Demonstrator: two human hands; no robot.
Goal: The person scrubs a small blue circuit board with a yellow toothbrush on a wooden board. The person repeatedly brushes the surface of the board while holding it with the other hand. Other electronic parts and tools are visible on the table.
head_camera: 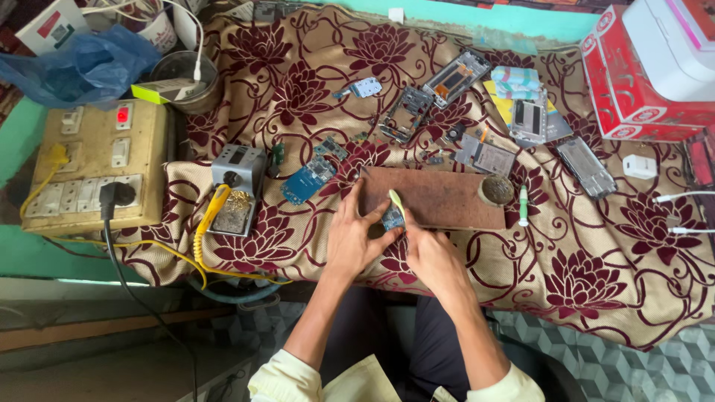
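1. My left hand (354, 242) pins a small circuit board (392, 218), fingers grasping its edge.
2. My right hand (430, 257) has fingers clenched around a yellow-green brush (397, 202), its head just above the board.
3. The board lies against a brown wooden block (439, 195) just beyond my fingertips on the cloth-covered surface (596, 260).

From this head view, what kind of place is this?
Probably a small phone repair bench. Bare circuit boards and stripped phone frames lie on a floral cloth, a soldering station stands by a switchboard, and both hands, left and right, work a small board.
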